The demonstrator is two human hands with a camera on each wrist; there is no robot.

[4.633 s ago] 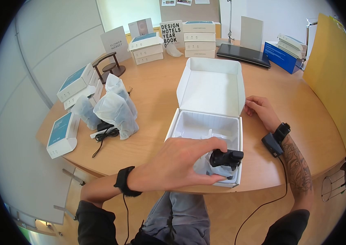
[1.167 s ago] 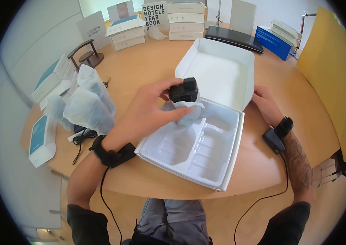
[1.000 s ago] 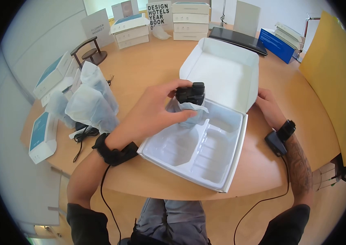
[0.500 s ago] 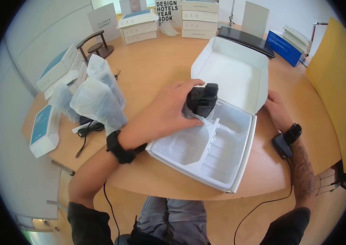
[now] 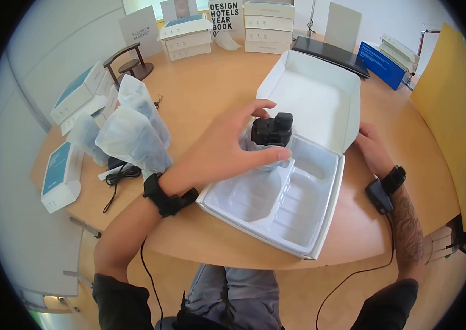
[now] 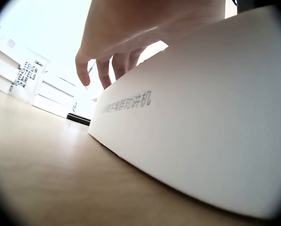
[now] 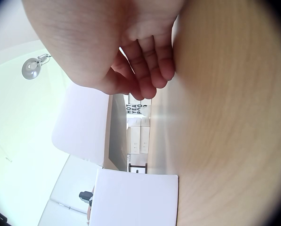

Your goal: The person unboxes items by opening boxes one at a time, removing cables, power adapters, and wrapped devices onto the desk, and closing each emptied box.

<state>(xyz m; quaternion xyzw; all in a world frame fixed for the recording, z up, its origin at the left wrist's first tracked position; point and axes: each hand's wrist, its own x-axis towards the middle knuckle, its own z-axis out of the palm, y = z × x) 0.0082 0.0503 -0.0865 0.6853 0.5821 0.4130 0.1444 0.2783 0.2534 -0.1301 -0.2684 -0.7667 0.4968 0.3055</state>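
Observation:
A black walkie-talkie [image 5: 271, 132], its lower part in a thin translucent bag, stands upright in the back left compartment of the white moulded tray [image 5: 283, 192]. The tray lies in a white box [image 5: 260, 237] whose lid [image 5: 311, 102] is folded back. My left hand [image 5: 225, 140] reaches over the box's left side, thumb in front of the radio and fingers spread behind it, loosely around it. In the left wrist view, its fingers hang down past the box wall [image 6: 187, 117]. My right hand [image 5: 375, 148] rests beside the lid, fingers loosely bent with nothing between them.
Several bagged items [image 5: 134, 137] stand on the left, near a coiled black cable [image 5: 120, 175]. White boxes [image 5: 62, 170] line the left edge; more stacked boxes [image 5: 268, 27], a laptop [image 5: 332, 55] and a blue box [image 5: 380, 65] stand behind. A yellow panel [image 5: 458, 121] rises at right.
Earlier my left hand held the walkie-talkie, first over the box's front part, then over the back left compartment. Now its fingers have spread away from it. The box was turned. The right hand stays beside the lid.

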